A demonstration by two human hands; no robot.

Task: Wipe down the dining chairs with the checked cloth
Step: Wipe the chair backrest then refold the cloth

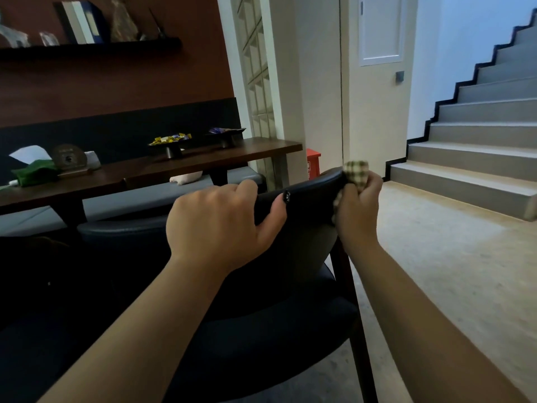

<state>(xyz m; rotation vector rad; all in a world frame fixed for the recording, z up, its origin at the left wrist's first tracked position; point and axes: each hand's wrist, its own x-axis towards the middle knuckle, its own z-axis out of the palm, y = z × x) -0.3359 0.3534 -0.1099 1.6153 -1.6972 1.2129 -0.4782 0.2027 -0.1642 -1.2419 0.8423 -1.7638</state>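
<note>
Wooden table (261, 149) at left carried a green cloth (35, 173) and a candy dish (171, 141). Left hand (220, 225) was curled over the top rail of the chair (308, 190), fingers over the far side, thumb on the near face, gripping it closed. Chair was dark, padded, leather-like, with a curved back and brown wooden legs. Right hand (359, 207) was clenched around the bunched cloth (356, 171), a cream and olive-green check, pressed against the rail's right end. Stairs (479, 158) rose at right.

Most of the checked cloth (355, 173) is hidden inside the right fist (358, 207)
</note>
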